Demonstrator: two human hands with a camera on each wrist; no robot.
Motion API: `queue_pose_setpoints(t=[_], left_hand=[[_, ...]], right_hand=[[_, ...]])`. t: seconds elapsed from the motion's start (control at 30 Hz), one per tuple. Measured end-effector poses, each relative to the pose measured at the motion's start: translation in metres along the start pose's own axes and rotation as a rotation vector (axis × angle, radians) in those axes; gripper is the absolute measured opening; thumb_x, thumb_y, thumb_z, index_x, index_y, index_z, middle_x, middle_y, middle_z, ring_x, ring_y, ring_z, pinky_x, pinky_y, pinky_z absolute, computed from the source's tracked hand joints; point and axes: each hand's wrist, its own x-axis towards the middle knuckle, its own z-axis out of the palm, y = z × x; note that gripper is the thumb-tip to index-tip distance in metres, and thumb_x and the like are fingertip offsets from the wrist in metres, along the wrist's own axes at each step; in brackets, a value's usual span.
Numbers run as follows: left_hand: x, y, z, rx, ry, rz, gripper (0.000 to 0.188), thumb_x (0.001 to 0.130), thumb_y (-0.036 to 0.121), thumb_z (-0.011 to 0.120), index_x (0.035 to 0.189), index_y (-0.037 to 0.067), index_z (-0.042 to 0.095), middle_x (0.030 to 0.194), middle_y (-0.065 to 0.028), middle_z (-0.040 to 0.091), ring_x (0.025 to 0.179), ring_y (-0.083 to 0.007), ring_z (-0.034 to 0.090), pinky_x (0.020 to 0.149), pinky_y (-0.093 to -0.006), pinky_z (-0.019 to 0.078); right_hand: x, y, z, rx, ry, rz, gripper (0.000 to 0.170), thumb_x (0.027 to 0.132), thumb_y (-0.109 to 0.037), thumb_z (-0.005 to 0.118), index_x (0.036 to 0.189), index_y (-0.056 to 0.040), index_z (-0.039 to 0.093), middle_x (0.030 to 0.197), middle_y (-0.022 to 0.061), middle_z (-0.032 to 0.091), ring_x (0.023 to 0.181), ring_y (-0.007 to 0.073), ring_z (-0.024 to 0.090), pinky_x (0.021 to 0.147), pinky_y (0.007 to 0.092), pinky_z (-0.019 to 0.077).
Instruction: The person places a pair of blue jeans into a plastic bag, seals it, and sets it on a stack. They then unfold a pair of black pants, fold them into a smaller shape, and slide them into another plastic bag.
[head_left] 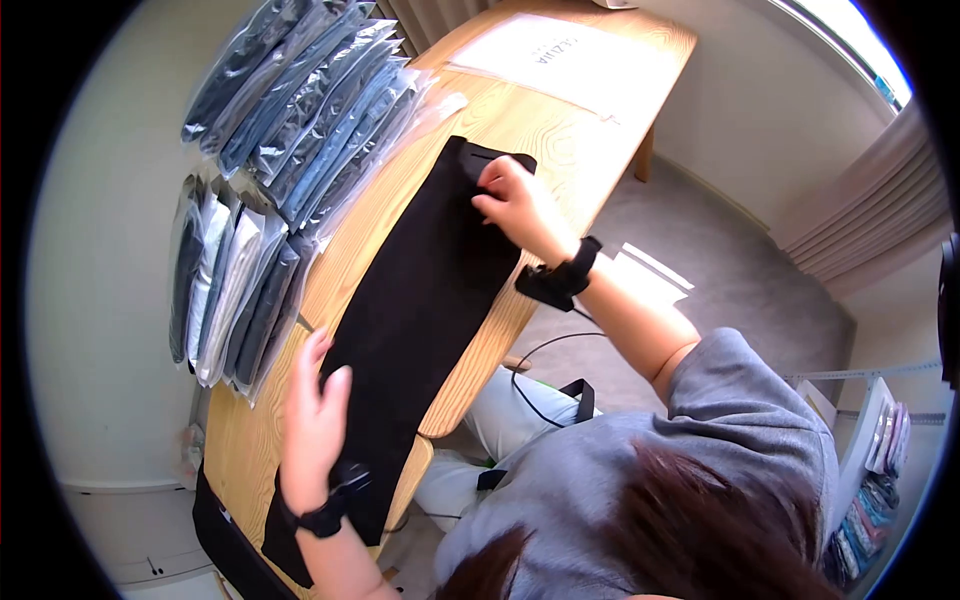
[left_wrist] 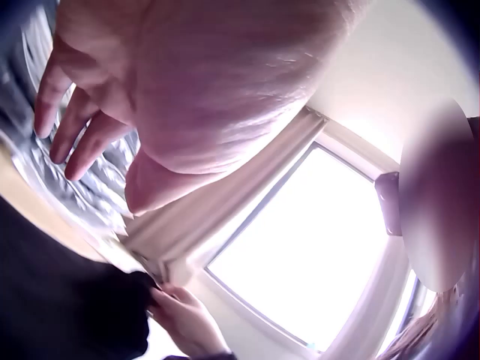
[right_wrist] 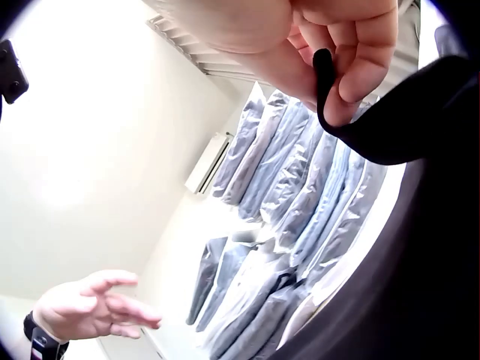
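Note:
A pair of black trousers (head_left: 400, 290), folded into a long strip, lies lengthwise along the wooden table (head_left: 470, 370). At its far end my right hand (head_left: 522, 205) pinches the top edge between thumb and curled fingers; in the right wrist view a lifted fold of black cloth (right_wrist: 390, 142) bends up into those fingers. My left hand (head_left: 312, 430) is over the nearer part of the trousers, by their left side, with fingers extended and thumb apart. It holds nothing, and its palm (left_wrist: 202, 97) shows large in the left wrist view.
Bagged folded garments (head_left: 310, 110) stand in a row along the table's left side, with a second bagged group (head_left: 235, 290) nearer. A printed plastic bag (head_left: 565, 65) lies at the far end. More black cloth (head_left: 235, 545) is at the near left corner. A cable (head_left: 515, 375) hangs by my lap.

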Motion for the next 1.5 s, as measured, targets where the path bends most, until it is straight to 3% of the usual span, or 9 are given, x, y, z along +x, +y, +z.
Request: queue_pose_setpoints(t=[0.07, 0.23, 0.4, 0.7, 0.83, 1.03, 1.23, 1.3, 1.5], left_hand=[[0.038, 0.03, 0.033, -0.028, -0.177, 0.246, 0.043, 0.091, 0.013, 0.052, 0.133, 0.008, 0.045, 0.135, -0.0188, 0.047, 0.129, -0.0286, 0.041, 0.105, -0.0383, 0.0321], [0.127, 0.033, 0.118, 0.041, -0.281, 0.362, 0.041, 0.089, 0.016, 0.058, 0.128, 0.008, 0.051, 0.137, -0.0171, 0.045, 0.132, -0.0288, 0.036, 0.107, -0.038, 0.03], [0.158, 0.032, 0.156, -0.102, 0.026, 0.198, 0.041, 0.084, 0.021, 0.065, 0.12, 0.002, 0.056, 0.113, -0.021, 0.057, 0.106, -0.0358, 0.056, 0.089, -0.0403, 0.0457], [0.172, 0.04, 0.143, -0.213, 0.357, 0.107, 0.038, 0.077, 0.007, 0.066, 0.114, 0.002, 0.059, 0.097, -0.0112, 0.062, 0.076, -0.021, 0.053, 0.074, -0.0323, 0.0453], [0.177, 0.039, 0.142, -0.192, 0.393, 0.186, 0.039, 0.077, 0.002, 0.059, 0.117, 0.002, 0.057, 0.099, -0.0103, 0.062, 0.073, -0.0193, 0.05, 0.071, -0.0315, 0.0446], [0.177, 0.049, 0.135, -0.297, 0.433, 0.205, 0.044, 0.077, -0.002, 0.055, 0.121, 0.003, 0.056, 0.102, -0.0081, 0.06, 0.07, -0.0152, 0.046, 0.067, -0.0284, 0.0425], [0.176, 0.054, 0.133, -0.302, 0.437, 0.249, 0.046, 0.077, -0.004, 0.053, 0.122, 0.004, 0.056, 0.103, -0.0075, 0.06, 0.069, -0.0137, 0.045, 0.065, -0.0272, 0.0419], [0.176, 0.055, 0.137, -0.294, 0.416, 0.282, 0.05, 0.078, -0.006, 0.054, 0.126, 0.005, 0.055, 0.089, 0.003, 0.053, 0.064, -0.0051, 0.037, 0.059, -0.0197, 0.037], [0.174, 0.057, 0.133, -0.25, 0.424, 0.274, 0.051, 0.075, -0.004, 0.056, 0.126, 0.005, 0.055, 0.097, -0.0026, 0.056, 0.07, -0.0109, 0.043, 0.065, -0.024, 0.0404]], right_hand=[[0.0, -0.001, 0.014, 0.055, -0.011, 0.033, 0.022, 0.078, -0.004, 0.067, 0.092, 0.0007, 0.051, 0.081, 0.0153, 0.063, 0.071, 0.0235, 0.065, 0.062, 0.0325, 0.0528], [0.011, -0.015, 0.016, 0.128, -0.145, 0.093, 0.02, 0.083, -0.004, 0.063, 0.097, 0.0012, 0.049, 0.082, 0.0126, 0.064, 0.075, 0.0171, 0.064, 0.066, 0.0286, 0.0514], [0.047, 0.006, -0.024, 0.061, -0.32, 0.048, 0.017, 0.085, -0.01, 0.063, 0.099, 0.0003, 0.06, 0.088, 0.0077, 0.066, 0.081, 0.0127, 0.062, 0.073, 0.026, 0.0504], [0.092, 0.051, -0.069, -0.692, -0.34, 0.228, 0.035, 0.072, -0.018, 0.073, 0.102, -0.0016, 0.066, 0.095, 0.0163, 0.067, 0.091, 0.028, 0.064, 0.081, 0.0333, 0.0502], [0.1, 0.058, -0.074, -0.656, -0.409, 0.288, 0.035, 0.072, -0.018, 0.073, 0.102, -0.001, 0.066, 0.089, 0.0152, 0.068, 0.082, 0.0265, 0.065, 0.076, 0.0324, 0.051], [0.104, 0.072, -0.088, 0.069, -0.499, 0.4, 0.01, 0.08, -0.002, 0.062, 0.089, -0.0037, 0.066, 0.073, -0.0025, 0.059, 0.062, 0.0045, 0.053, 0.056, 0.0183, 0.0416], [0.099, 0.053, -0.085, -0.413, -0.34, 0.249, 0.017, 0.076, -0.003, 0.063, 0.093, -0.0023, 0.064, 0.077, 0.0024, 0.062, 0.066, 0.0106, 0.057, 0.059, 0.0238, 0.0468], [0.094, 0.043, -0.083, -0.381, -0.368, 0.251, 0.022, 0.075, -0.004, 0.064, 0.097, -0.0018, 0.063, 0.081, 0.0044, 0.063, 0.066, 0.0121, 0.058, 0.06, 0.0256, 0.0483], [0.095, 0.048, -0.086, -0.463, -0.48, 0.324, 0.037, 0.074, -0.006, 0.064, 0.11, -0.0022, 0.062, 0.094, 0.013, 0.067, 0.074, 0.0189, 0.063, 0.069, 0.0291, 0.0522]])
